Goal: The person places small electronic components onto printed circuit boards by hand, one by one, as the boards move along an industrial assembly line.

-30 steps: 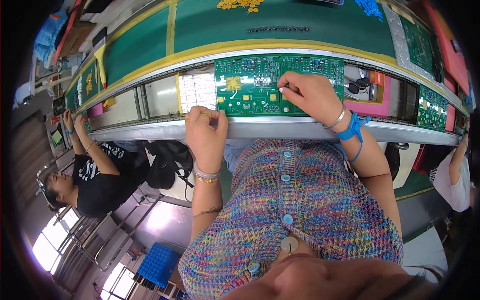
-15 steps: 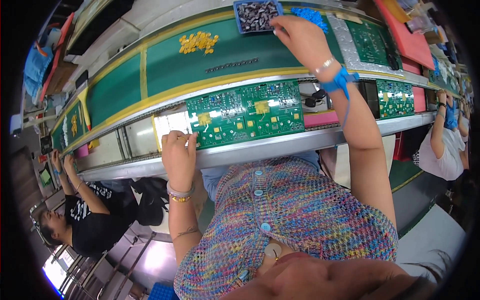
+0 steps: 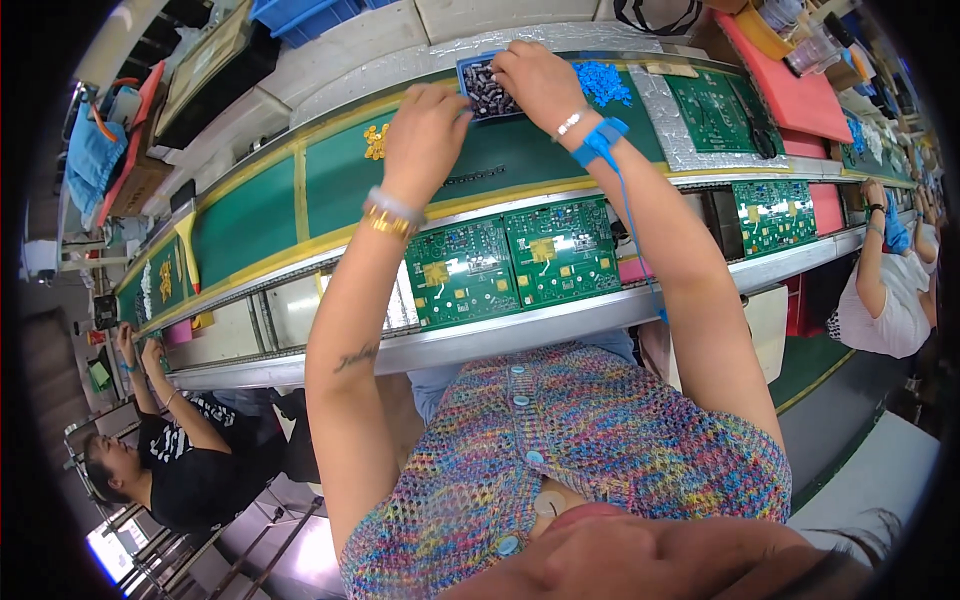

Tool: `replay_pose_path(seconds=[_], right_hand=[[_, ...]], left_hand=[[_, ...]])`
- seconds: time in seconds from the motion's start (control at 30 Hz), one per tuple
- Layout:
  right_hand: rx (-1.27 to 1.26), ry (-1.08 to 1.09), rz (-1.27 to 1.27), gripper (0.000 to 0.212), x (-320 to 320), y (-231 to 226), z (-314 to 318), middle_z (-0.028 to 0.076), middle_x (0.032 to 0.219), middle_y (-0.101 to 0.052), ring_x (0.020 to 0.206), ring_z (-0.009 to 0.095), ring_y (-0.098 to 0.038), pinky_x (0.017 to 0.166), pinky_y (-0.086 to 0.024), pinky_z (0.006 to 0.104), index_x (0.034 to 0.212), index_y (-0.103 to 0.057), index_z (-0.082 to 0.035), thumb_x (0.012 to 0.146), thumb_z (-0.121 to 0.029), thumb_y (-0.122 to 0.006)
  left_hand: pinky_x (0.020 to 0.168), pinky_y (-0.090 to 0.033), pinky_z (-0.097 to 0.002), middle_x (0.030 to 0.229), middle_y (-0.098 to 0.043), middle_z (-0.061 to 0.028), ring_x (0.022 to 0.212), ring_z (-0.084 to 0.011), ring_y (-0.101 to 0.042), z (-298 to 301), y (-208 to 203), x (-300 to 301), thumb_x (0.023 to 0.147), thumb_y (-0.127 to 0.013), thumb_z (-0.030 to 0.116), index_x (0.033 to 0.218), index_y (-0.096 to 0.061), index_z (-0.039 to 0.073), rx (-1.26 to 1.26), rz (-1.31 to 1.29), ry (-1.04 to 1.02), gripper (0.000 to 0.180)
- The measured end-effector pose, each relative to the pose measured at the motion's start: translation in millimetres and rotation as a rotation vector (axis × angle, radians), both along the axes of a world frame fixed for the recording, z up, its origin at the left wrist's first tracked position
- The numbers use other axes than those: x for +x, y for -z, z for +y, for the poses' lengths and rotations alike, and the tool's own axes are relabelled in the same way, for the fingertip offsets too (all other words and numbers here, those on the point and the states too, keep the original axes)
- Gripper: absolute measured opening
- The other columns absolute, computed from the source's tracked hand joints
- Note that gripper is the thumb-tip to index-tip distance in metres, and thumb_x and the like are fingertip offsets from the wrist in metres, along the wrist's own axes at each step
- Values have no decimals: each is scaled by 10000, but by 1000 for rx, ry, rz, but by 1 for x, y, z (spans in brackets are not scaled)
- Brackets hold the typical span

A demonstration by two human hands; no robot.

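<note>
My right hand (image 3: 540, 88) is over the blue tray (image 3: 464, 82) of small dark components (image 3: 487, 93), its fingertips drawn together at the components. Whatever they pinch is too small to make out. To its left, my left hand (image 3: 428, 138) hovers above the green work surface beside the tray, thumb apart from the slightly blurred fingers. It partly hides a pile of yellow disc-shaped components (image 3: 376, 141). Nearer me, two joined green circuit boards (image 3: 510, 262) lie on the conveyor, touched by neither hand. A black strip of parts (image 3: 476, 177) lies between them and the tray.
Blue components (image 3: 602, 84) are heaped right of the tray. Farther right are a green board (image 3: 708, 112) on foil and another board (image 3: 775, 215) on the conveyor. A metal rail (image 3: 540, 318) runs along the near edge. Co-workers sit at both sides; a yellow-handled brush (image 3: 187, 245) lies left.
My left hand has left the circuit board's left edge and moved up toward the tray. My right hand has stayed at the tray, now reaching more over the components.
</note>
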State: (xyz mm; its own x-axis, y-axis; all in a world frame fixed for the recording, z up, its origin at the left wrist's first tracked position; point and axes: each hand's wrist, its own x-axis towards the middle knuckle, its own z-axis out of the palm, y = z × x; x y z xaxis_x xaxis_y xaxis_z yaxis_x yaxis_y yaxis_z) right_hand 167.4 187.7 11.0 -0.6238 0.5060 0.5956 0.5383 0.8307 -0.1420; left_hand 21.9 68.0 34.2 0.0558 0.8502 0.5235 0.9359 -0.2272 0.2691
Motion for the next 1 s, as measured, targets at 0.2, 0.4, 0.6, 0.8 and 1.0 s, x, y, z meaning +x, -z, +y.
replay_pose_path(seconds=[0.2,0.4,0.6,0.8,1.0], right_hand=[[-535,-96,209,110,59,-36,-67,39,830,-620,701,157,-604,613,-474,263,928,-608,-56,856,-139,-602],[-1116,-152,456,158,105,-29,-99,17,879,-611,771,59,-572,638,-484,202,1021,-593,-10,880,-80,-583],[-1274,-141,598,173,119,-21,-116,31,882,-631,779,74,-593,649,-507,221,1016,-612,-16,855,-80,-611],[-796,-143,66,131,143,-24,-151,93,843,-604,786,230,-601,672,-471,314,920,-619,-26,790,-29,-631],[-796,-175,-86,115,160,6,-172,104,846,-615,819,286,-599,704,-481,360,890,-615,-43,777,-39,-628]], left_hand=[[744,-500,-382,800,-639,-106,848,-293,-590,61,25,0,722,-674,129,795,-681,60,-4,174,26,101],[754,-499,-392,841,-636,-103,866,-298,-585,69,27,7,715,-683,131,880,-679,64,-138,267,2,178],[650,-535,-345,732,-640,-103,766,-255,-626,73,33,18,700,-576,53,706,-657,69,17,452,-5,83],[682,-508,-376,772,-628,-118,783,-269,-617,80,45,10,741,-617,108,756,-630,57,-51,354,-82,54],[696,-490,-416,728,-617,-169,774,-304,-611,71,32,19,740,-582,82,712,-625,38,-34,240,-133,67]])
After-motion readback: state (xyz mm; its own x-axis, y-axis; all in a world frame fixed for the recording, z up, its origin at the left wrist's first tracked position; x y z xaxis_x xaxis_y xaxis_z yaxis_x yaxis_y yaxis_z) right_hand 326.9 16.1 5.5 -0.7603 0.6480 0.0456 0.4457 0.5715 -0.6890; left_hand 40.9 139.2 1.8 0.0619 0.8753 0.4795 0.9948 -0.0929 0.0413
